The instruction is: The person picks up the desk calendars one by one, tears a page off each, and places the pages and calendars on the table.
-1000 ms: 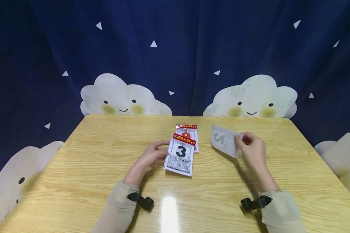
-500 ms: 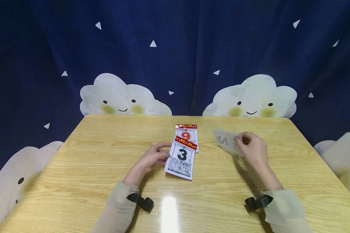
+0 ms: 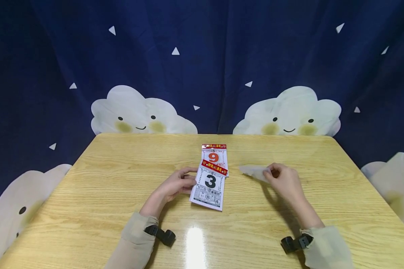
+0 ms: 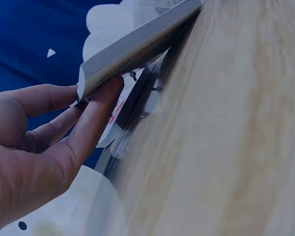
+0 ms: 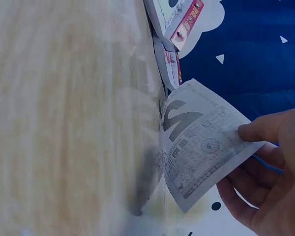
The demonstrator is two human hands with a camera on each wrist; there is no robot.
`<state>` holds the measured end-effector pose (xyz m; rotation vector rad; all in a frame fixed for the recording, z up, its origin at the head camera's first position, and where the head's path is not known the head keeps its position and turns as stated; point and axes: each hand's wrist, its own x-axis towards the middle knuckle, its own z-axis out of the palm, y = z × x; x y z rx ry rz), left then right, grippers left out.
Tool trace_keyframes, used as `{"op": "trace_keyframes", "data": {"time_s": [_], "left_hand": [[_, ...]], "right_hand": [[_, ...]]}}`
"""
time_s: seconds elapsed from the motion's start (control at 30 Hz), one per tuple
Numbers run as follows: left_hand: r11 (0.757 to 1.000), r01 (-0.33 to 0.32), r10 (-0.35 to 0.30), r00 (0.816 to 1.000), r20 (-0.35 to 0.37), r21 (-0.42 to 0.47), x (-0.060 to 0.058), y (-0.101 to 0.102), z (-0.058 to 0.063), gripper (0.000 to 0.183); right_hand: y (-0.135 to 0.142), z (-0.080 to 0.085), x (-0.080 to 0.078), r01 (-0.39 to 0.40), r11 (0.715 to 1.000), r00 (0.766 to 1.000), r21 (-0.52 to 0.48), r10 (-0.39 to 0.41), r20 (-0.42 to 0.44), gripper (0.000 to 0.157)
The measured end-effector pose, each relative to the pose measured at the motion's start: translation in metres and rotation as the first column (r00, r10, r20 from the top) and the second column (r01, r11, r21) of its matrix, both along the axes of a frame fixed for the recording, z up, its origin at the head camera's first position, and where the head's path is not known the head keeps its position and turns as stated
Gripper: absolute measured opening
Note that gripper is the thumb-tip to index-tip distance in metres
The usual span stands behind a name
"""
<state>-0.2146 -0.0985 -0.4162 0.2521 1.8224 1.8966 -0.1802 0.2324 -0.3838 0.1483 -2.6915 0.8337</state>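
Observation:
A small tear-off calendar (image 3: 207, 190) with a red header and a black 3 is held at its left edge by my left hand (image 3: 177, 184). In the left wrist view the calendar's thick page block (image 4: 142, 42) tilts off the table, thumb at one side and fingers beneath. Between thumb and fingers my right hand (image 3: 284, 181) pinches a loose calendar page (image 3: 254, 171). The right wrist view shows that page (image 5: 201, 142) curved, its large 2 showing through, its far edge at the tabletop. A second calendar (image 3: 213, 156) with an orange 9 lies behind, partly covered by the first.
The wooden table (image 3: 121, 160) extends around both hands, with a bright reflection near its front. A dark blue curtain (image 3: 208, 67) with cloud pictures hangs behind the table's far edge. Black wrist cameras (image 3: 161, 235) are strapped over both sleeves.
My right hand has shifted left and towards me, lowering the loose page to the table. The calendar in my left hand has moved slightly towards me, exposing more of the 9.

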Motion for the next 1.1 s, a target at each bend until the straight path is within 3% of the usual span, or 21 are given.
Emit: {"op": "trace_keyframes", "data": {"time_s": [0.33,0.7,1.1], "left_hand": [[0.997,-0.012,0.010,1.000,-0.025,-0.070,0.001,0.000,0.002,0.050],[0.996,0.054,-0.054,0.999,-0.002,-0.073,0.003,0.002,0.002,0.051],[0.990,0.096,-0.094,0.995,0.018,-0.107,0.010,0.006,0.005,0.048]], "right_hand": [[-0.008,0.000,0.006,-0.081,0.995,0.992,0.056,0.075,0.099,0.008],[-0.017,-0.006,0.010,-0.159,0.984,0.978,0.076,0.146,0.150,0.007],[-0.023,-0.007,0.015,-0.270,0.960,0.932,0.076,0.241,0.271,0.009]]}}
